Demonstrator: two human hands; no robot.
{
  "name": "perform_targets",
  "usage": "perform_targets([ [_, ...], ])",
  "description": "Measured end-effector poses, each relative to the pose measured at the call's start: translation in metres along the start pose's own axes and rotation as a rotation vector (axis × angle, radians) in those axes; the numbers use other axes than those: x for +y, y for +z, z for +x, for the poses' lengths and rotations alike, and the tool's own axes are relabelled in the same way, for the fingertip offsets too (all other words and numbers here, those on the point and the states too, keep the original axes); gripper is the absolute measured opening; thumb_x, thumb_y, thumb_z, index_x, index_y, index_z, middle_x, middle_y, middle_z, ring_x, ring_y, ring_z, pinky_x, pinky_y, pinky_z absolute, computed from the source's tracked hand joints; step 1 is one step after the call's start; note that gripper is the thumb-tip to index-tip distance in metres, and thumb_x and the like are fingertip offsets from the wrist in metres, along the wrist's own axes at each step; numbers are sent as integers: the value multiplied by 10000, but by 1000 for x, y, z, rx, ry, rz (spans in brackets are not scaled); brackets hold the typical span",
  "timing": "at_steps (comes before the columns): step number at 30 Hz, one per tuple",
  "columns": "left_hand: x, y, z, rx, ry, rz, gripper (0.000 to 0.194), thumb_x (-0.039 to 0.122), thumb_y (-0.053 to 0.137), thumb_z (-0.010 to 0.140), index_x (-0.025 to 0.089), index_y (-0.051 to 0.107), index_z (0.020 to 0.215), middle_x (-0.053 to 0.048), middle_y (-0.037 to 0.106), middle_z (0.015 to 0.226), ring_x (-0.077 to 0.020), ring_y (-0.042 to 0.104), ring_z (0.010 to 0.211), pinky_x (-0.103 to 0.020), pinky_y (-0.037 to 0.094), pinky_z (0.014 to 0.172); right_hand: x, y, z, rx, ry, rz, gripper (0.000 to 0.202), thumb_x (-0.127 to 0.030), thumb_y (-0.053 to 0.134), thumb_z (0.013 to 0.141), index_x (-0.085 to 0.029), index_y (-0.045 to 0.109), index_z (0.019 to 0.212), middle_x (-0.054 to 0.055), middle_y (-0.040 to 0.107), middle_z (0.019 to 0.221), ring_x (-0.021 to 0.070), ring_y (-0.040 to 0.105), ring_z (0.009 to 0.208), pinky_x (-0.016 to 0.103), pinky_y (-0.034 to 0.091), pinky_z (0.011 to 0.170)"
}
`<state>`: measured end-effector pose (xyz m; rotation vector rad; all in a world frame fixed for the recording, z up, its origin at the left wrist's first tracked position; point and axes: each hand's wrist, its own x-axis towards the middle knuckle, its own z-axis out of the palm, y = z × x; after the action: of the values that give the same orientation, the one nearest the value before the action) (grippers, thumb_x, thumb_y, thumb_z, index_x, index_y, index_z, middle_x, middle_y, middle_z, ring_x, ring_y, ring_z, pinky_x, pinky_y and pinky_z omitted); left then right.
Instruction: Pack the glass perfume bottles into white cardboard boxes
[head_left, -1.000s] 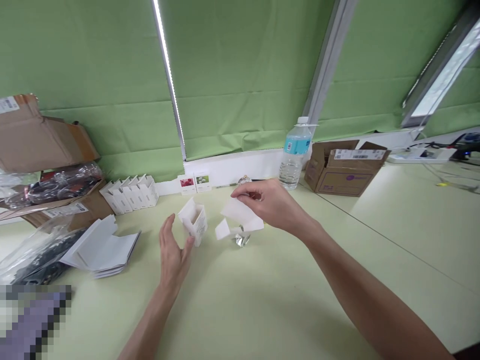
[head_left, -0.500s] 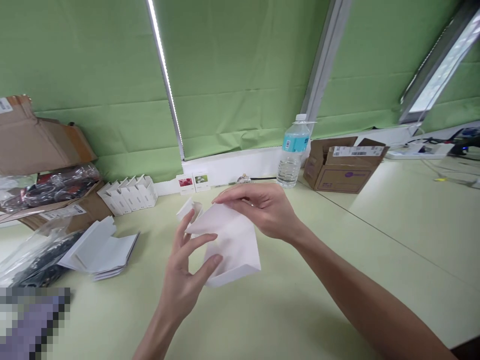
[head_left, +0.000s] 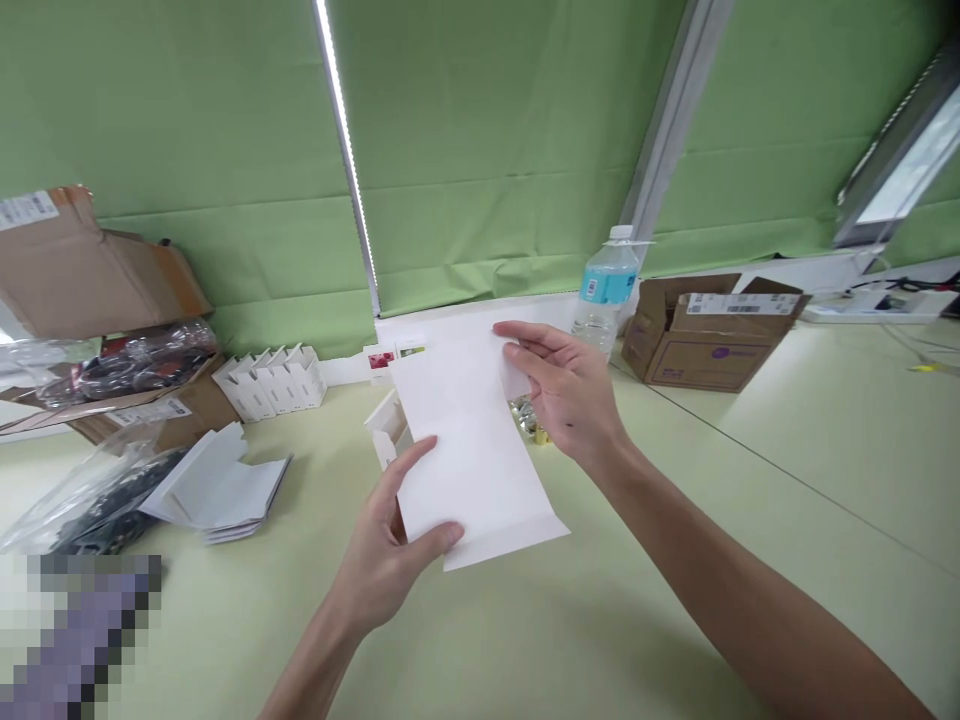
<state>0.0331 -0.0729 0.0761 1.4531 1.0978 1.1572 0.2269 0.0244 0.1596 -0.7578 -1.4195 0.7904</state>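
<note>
A long white paper sheet (head_left: 472, 450) with a creased strip along its near edge is held up over the table between both hands. My left hand (head_left: 394, 545) grips its left side, thumb and a finger on the front and the others behind. At the upper right edge, my right hand (head_left: 566, 390) pinches the sheet between thumb and fingers. Behind the sheet's left side stands a small white carton (head_left: 387, 425), partly covered. Some shiny gold and silver items (head_left: 534, 420) show in part under my right hand. Two small picture cards (head_left: 380, 360) lean by the wall, partly hidden.
To the left lie folded white sheets (head_left: 221, 490), a clear bag with dark contents (head_left: 112, 510) and a row of white cartons (head_left: 274, 383). Brown boxes (head_left: 97, 265) are stacked behind them. A water bottle (head_left: 606, 290) and an open brown box (head_left: 712, 340) stand at the back right.
The white sheet has gone from folded over to opened out, nearly flat and taller. My right hand has shifted right, its fingers now at the sheet's upper right edge. My left hand keeps its hold.
</note>
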Motion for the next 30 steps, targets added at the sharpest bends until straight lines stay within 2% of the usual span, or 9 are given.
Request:
perform_targets([
  [4,9,-6,3,104,109,10,746,372,659,782,329,281,1424,-70,558,1293,-247,623,1020,-379,566,801,-6,2,-3,-74,-14,-97,310,-305,574,842,-244,638,1139,52,642,1187,211,608,1064,348,525,871],
  [7,13,-27,10,391,234,178,731,344,675,770,311,315,1405,-65,480,1375,-242,556,1139,-357,524,886,-17,7,-12,-61,-114,-218,304,-315,563,860,-273,635,1153,35,582,1284,236,559,1153,383,511,916],
  [11,7,-74,19,810,235,499,754,376,710,718,284,370,1385,-80,473,1364,-242,562,1073,-370,499,877,-25,13,-21,-83,-194,-352,232,-285,533,885,-277,671,1072,17,584,1279,225,567,1144,381,513,922],
  [13,0,-101,20,925,149,583,766,396,712,700,278,382,1381,-80,523,1290,-213,600,929,-354,515,803,-25,15,-22,-107,-215,-390,212,-277,530,887,-289,688,1028,9,594,1266,221,565,1148,375,515,917],
  [16,-16,-141,17,1086,55,706,766,392,707,689,241,395,1372,-92,545,1253,-216,601,911,-351,503,817,-24,18,-22,-117,-222,-432,205,-281,532,881,-305,705,990,13,622,1225,233,581,1126,381,537,865],
  [19,-35,-174,11,1151,-79,747,742,392,675,708,200,394,1367,-103,600,1168,-236,615,934,-358,495,846,-25,21,-23,-116,-201,-443,185,-255,557,865,-280,722,945,18,654,1174,219,609,1076,337,553,820],
  [22,-51,-193,6,1180,-185,745,697,364,613,755,164,366,1376,-124,614,1146,-246,621,981,-355,488,870,-24,22,-24,-121,-196,-440,161,-254,579,855,-261,730,908,18,680,1120,196,630,1026,297,556,809],
  [27,-62,-198,3,1222,-225,896,622,299,559,780,135,378,1353,-156,573,1238,-269,551,1147,-358,441,937,-20,22,-24,-147,-189,-447,150,-279,596,835,-265,736,889,21,689,1097,200,649,963,315,565,800],
  [30,-63,-195,2,1212,-299,1003,576,288,534,791,160,400,1336,-148,604,1190,-279,570,1111,-369,446,893,-19,22,-23,-175,-190,-451,150,-292,601,827,-269,736,887,16,691,1087,189,660,921,312,564,800],
])
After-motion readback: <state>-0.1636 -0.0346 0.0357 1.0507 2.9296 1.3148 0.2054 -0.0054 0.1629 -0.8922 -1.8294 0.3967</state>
